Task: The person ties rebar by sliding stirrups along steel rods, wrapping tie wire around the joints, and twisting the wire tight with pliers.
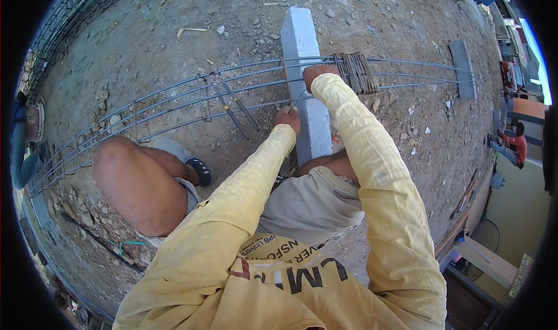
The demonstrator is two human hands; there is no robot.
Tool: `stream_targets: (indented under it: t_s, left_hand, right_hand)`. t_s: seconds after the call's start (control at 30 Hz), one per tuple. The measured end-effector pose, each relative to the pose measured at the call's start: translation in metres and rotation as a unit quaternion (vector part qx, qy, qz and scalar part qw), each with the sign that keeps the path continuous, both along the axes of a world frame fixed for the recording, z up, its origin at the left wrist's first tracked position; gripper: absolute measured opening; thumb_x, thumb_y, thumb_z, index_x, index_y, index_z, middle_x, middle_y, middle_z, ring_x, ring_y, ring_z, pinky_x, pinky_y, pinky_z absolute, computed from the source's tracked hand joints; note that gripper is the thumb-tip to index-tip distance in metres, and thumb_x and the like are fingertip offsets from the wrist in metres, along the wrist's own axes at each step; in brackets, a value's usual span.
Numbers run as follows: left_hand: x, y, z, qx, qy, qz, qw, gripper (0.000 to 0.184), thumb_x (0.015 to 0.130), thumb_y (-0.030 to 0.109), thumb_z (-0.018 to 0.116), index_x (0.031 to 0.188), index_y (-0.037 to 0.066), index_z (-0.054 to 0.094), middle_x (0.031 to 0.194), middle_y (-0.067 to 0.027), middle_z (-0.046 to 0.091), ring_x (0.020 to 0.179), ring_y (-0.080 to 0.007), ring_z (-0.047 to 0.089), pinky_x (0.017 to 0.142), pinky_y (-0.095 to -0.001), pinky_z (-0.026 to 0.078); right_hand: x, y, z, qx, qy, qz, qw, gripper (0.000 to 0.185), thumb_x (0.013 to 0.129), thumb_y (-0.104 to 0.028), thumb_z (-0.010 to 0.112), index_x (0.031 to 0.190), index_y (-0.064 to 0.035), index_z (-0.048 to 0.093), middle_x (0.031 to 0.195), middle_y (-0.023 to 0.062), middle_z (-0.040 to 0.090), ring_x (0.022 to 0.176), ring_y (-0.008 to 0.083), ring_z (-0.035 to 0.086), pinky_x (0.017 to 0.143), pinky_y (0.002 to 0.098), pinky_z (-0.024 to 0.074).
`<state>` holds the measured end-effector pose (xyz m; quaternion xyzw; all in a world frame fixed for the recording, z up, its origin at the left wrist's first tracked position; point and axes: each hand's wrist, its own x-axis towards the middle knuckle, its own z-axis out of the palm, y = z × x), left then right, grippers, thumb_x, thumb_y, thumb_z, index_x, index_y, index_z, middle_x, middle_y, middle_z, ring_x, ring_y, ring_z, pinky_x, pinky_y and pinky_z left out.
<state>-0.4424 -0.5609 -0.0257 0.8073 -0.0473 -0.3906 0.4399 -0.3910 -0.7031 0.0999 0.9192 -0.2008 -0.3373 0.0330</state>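
Note:
A long cage of steel reinforcing bars (174, 91) lies across a pale concrete block (314, 126). My left hand (286, 119) is closed at the lower bars, beside a stirrup (286, 77); a thin wire (303, 95) shows by its fingertips. Higher up, my right hand (318, 73) is a fist against the bars over the block; what it grips is hidden. Just right of that fist, a bundle of rusty stirrups (354, 73) is packed together around the bars. Pincers (235, 106) with worn dark handles hang on the cage left of my left hand.
Another concrete block (462, 68) supports the bars at the right. Gravelly ground (372, 22) surrounds the cage. More rebar cages (72, 16) stand at the upper left. A person in a red top (514, 141) is at the far right; part of another person (23, 138) shows at the left edge.

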Motion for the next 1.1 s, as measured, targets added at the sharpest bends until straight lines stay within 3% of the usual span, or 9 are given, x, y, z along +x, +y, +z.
stream_targets:
  t_s: [0.1, 0.17, 0.23, 0.3, 0.37, 0.47, 0.77, 0.87, 1.1]
  left_hand:
    - [0.001, 0.004, -0.001, 0.039, -0.023, -0.001, 0.999, 0.034, 0.092, 0.030, 0.050, 0.099, 0.000, 0.066, 0.102, -0.0241, 0.064, 0.098, -0.0397, 0.061, 0.089, -0.0453, 0.046]
    - [-0.012, 0.003, -0.036, 0.063, -0.082, -0.003, 0.995, 0.033, 0.092, 0.031, 0.050, 0.095, 0.001, 0.066, 0.088, -0.0196, 0.068, 0.083, -0.0345, 0.066, 0.079, -0.0426, 0.051]
    - [-0.025, -0.002, -0.094, 0.026, 0.002, 0.022, 0.999, 0.030, 0.093, 0.029, 0.050, 0.099, 0.003, 0.065, 0.082, -0.0155, 0.067, 0.071, -0.0292, 0.066, 0.068, -0.0421, 0.052]
    - [-0.026, -0.002, -0.082, -0.020, 0.135, 0.080, 0.987, 0.028, 0.094, 0.028, 0.049, 0.103, 0.005, 0.063, 0.077, -0.0117, 0.066, 0.063, -0.0237, 0.065, 0.057, -0.0399, 0.051]
    - [-0.019, 0.010, -0.009, -0.072, 0.310, 0.166, 0.933, 0.027, 0.096, 0.027, 0.049, 0.110, 0.008, 0.061, 0.074, -0.0079, 0.065, 0.058, -0.0177, 0.063, 0.048, -0.0358, 0.048]
    - [-0.027, 0.015, -0.009, -0.050, 0.277, 0.116, 0.952, 0.027, 0.097, 0.028, 0.048, 0.115, 0.011, 0.058, 0.073, -0.0051, 0.064, 0.058, -0.0149, 0.062, 0.046, -0.0313, 0.046]
    - [-0.021, 0.028, 0.026, -0.096, 0.249, 0.015, 0.964, 0.031, 0.094, 0.026, 0.054, 0.121, 0.012, 0.060, 0.070, -0.0031, 0.062, 0.054, -0.0117, 0.058, 0.046, -0.0271, 0.045]
    - [-0.008, 0.028, 0.030, -0.074, 0.153, -0.076, 0.983, 0.031, 0.091, 0.030, 0.052, 0.107, 0.008, 0.068, 0.078, -0.0130, 0.069, 0.066, -0.0235, 0.067, 0.064, -0.0375, 0.053]
    - [0.037, 0.037, 0.052, -0.011, -0.108, -0.224, 0.969, 0.031, 0.085, 0.030, 0.055, 0.101, 0.008, 0.072, 0.103, -0.0172, 0.068, 0.104, -0.0342, 0.062, 0.093, -0.0408, 0.046]
  right_hand:
    - [-0.005, -0.025, 0.003, 0.016, 0.010, -0.020, 1.000, 0.020, 0.083, -0.017, 0.061, 0.097, -0.0092, 0.072, 0.102, 0.0116, 0.070, 0.099, 0.0298, 0.067, 0.085, 0.0418, 0.0522]
    - [-0.013, -0.035, -0.024, 0.052, -0.004, -0.001, 0.999, 0.020, 0.082, -0.020, 0.063, 0.096, -0.0100, 0.073, 0.101, 0.0119, 0.070, 0.095, 0.0318, 0.067, 0.086, 0.0426, 0.0518]
    - [-0.018, -0.031, -0.035, 0.076, -0.049, 0.000, 0.996, 0.021, 0.081, -0.022, 0.064, 0.094, -0.0099, 0.073, 0.099, 0.0125, 0.070, 0.094, 0.0334, 0.066, 0.086, 0.0432, 0.0513]
    - [-0.022, -0.024, -0.046, 0.099, -0.105, -0.007, 0.990, 0.020, 0.080, -0.021, 0.063, 0.093, -0.0097, 0.073, 0.098, 0.0143, 0.070, 0.093, 0.0341, 0.066, 0.086, 0.0429, 0.0509]
    - [-0.027, -0.009, -0.042, 0.147, -0.116, -0.055, 0.981, 0.020, 0.080, -0.020, 0.062, 0.094, -0.0107, 0.074, 0.099, 0.0149, 0.070, 0.093, 0.0342, 0.066, 0.087, 0.0421, 0.0512]
    - [-0.027, 0.008, -0.044, 0.151, -0.103, -0.076, 0.980, 0.021, 0.081, -0.019, 0.062, 0.097, -0.0123, 0.074, 0.100, 0.0156, 0.070, 0.093, 0.0343, 0.066, 0.087, 0.0407, 0.0515]
    - [-0.053, 0.033, -0.033, 0.188, -0.161, -0.157, 0.956, 0.024, 0.082, -0.019, 0.058, 0.100, -0.0181, 0.074, 0.101, 0.0147, 0.070, 0.096, 0.0334, 0.066, 0.088, 0.0398, 0.0519]
    - [-0.059, 0.042, -0.033, 0.167, -0.175, -0.135, 0.961, 0.026, 0.082, -0.019, 0.057, 0.101, -0.0188, 0.074, 0.101, 0.0152, 0.069, 0.096, 0.0344, 0.065, 0.088, 0.0407, 0.0516]
    - [-0.071, 0.043, -0.040, 0.182, -0.210, -0.169, 0.946, 0.028, 0.084, -0.023, 0.057, 0.107, -0.0189, 0.072, 0.103, 0.0164, 0.069, 0.097, 0.0351, 0.065, 0.089, 0.0410, 0.0510]
